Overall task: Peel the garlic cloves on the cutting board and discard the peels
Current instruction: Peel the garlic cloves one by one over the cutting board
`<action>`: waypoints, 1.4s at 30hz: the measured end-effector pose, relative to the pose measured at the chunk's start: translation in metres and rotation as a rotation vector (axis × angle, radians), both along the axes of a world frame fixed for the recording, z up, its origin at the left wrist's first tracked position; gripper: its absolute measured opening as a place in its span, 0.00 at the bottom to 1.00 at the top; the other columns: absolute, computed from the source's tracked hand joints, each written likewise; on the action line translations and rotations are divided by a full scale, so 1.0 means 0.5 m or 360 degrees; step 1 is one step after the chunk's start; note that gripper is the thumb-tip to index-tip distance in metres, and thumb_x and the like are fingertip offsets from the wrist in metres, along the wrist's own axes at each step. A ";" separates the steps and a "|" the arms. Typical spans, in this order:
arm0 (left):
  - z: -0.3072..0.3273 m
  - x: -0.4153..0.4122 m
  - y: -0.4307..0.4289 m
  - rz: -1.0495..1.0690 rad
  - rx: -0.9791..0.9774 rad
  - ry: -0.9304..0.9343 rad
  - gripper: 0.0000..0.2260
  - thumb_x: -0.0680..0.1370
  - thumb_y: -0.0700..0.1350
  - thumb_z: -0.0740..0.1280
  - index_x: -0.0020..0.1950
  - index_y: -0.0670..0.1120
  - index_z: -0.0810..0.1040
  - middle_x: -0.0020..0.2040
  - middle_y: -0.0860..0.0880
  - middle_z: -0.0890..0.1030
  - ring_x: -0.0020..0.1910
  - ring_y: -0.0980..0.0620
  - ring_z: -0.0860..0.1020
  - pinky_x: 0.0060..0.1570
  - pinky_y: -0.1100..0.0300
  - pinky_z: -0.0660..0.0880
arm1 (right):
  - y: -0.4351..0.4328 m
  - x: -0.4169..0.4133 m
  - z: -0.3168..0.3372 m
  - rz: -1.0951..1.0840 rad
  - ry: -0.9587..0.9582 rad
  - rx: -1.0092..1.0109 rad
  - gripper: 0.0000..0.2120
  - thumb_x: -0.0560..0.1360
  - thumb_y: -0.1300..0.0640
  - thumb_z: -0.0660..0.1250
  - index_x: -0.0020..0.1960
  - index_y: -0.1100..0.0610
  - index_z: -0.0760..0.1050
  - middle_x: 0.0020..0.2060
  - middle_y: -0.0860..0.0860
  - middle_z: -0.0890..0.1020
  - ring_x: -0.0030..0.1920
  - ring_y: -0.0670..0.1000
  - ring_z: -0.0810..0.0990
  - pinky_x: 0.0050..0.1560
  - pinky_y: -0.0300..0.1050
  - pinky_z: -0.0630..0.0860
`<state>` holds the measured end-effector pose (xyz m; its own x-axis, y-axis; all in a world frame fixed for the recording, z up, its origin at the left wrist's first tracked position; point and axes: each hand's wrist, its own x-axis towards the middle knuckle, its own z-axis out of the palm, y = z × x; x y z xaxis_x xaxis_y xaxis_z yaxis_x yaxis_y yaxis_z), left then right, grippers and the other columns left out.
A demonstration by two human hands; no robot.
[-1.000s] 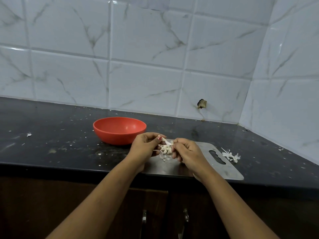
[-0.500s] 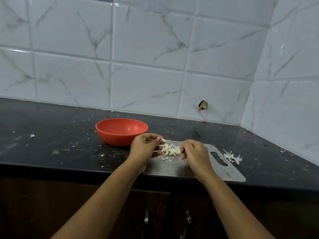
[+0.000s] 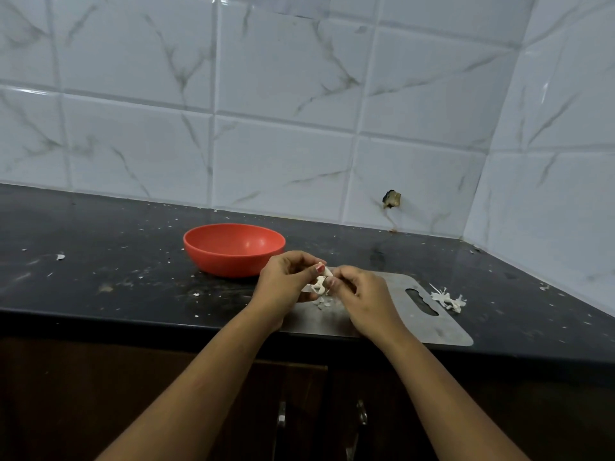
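Garlic (image 3: 320, 283), a small pale clump with loose skin curling off it, is held just above the cutting board (image 3: 432, 327), close to the front edge of the counter (image 3: 116, 281), between the two hands. The left hand (image 3: 284, 282) has its fingers curled in, and its thumb, with a painted nail, presses on top of the garlic. The right hand (image 3: 362, 294) meets it from the other side, fingers bent and fingertips pinching the same clump. Whether this is one clove or several cannot be told, since the fingers hide most of it. Directly below the hands a few peels (image 3: 323, 302) lie scattered on the board. The board is a flat grey sheet with a slot handle at its right end, and it lies along the counter's front edge. Just beyond that right end, on the counter itself, lies a small heap of white skins (image 3: 447, 299). A red bowl (image 3: 233, 249) stands on the counter just behind and to the left of the left hand, nearer the middle. The dark counter is flecked with pale crumbs, mostly towards its left side. A white marbled tile wall (image 3: 283, 94) rises behind it, with a small broken hole (image 3: 391, 198) low down near the back right corner. Two metal handles (image 3: 281, 419) show on the dark cupboard doors under the front edge.
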<state>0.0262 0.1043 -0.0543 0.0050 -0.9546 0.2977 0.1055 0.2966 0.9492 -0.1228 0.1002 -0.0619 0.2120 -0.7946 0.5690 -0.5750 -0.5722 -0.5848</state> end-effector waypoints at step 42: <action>-0.007 -0.010 0.004 0.0300 -0.0252 -0.0464 0.04 0.73 0.36 0.72 0.43 0.45 0.84 0.37 0.48 0.84 0.38 0.53 0.83 0.38 0.59 0.81 | 0.014 -0.001 0.009 0.0063 -0.0092 0.0124 0.07 0.79 0.58 0.64 0.47 0.52 0.80 0.30 0.48 0.79 0.30 0.42 0.75 0.35 0.47 0.76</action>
<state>0.0212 0.1065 -0.0578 0.0694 -0.8871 0.4563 -0.2327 0.4304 0.8721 -0.1233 0.1071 -0.0575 0.2126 -0.8285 0.5181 -0.5169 -0.5453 -0.6599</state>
